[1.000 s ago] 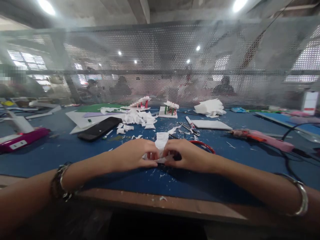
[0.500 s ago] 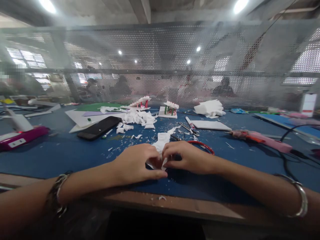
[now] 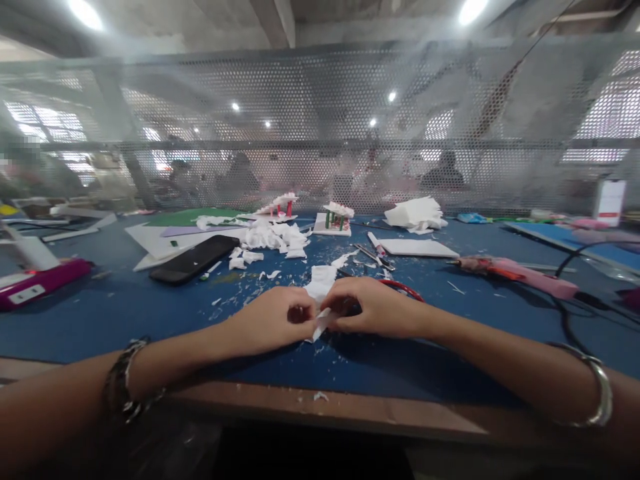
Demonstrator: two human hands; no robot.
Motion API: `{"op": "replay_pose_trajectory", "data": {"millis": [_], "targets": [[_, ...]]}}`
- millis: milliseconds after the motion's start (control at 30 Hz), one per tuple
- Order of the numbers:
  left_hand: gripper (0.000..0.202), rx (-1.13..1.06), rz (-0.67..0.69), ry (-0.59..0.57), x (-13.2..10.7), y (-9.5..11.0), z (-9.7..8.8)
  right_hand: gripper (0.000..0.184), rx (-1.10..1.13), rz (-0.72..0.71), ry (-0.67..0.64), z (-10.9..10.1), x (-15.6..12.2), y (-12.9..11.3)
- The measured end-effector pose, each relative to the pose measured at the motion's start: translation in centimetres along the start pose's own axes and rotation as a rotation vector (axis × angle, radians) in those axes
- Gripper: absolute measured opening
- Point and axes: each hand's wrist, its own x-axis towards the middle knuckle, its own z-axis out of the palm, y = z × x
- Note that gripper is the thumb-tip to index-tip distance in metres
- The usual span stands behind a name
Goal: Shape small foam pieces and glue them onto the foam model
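My left hand (image 3: 275, 319) and my right hand (image 3: 373, 308) meet low over the front of the blue table, fingertips almost touching. Between them is a small white piece of tissue paper (image 3: 320, 327), pinched by the thumb and fingers of both hands. Just beyond my fingers lies a larger strip of white tissue (image 3: 321, 277). Behind my right hand, a red-handled tool (image 3: 403, 289) is partly hidden. Torn tissue (image 3: 275, 239) sits in a heap farther back. Two small models with columns, one with red (image 3: 283, 205) and one with green (image 3: 339, 217), stand near the mesh.
A black phone (image 3: 195, 259) lies left on white and green sheets. To the right are a pink glue gun (image 3: 520, 275) with a black cable, a white board (image 3: 420, 248), a marker (image 3: 376, 244) and tweezers (image 3: 375, 256). A purple power strip (image 3: 47, 283) is far left. Perforated mesh (image 3: 310, 133) closes the back.
My left thumb has drawn up against its fingers, closing on the tissue. More of the white piece now shows between my hands. The view has shifted slightly.
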Motion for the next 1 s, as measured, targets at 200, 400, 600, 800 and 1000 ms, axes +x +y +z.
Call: {"op": "replay_pose_trajectory", "data": {"millis": [200,400,600,800,1000], "targets": [[0.022,0.084,-0.001,-0.004,0.2,0.1,-0.1,0.014,-0.106,0.030,0.049,0.3,0.1,0.1],[0.028,0.171,0.035,0.014,0.1,-0.1,-0.1,0.012,-0.145,0.066,0.100,0.9,0.2,0.1],[0.016,0.286,-0.013,0.009,0.4,-0.3,0.0,0.005,-0.149,0.033,0.127,1.1,0.3,0.3],[0.019,0.225,0.010,0.034,-0.3,-1.2,-0.8,0.008,-0.204,-0.224,0.037,1.0,0.0,-0.1],[0.030,0.138,0.259,-0.186,-1.5,-1.8,-1.8,0.017,-0.281,-0.140,0.032,1.3,0.2,-1.2]]}}
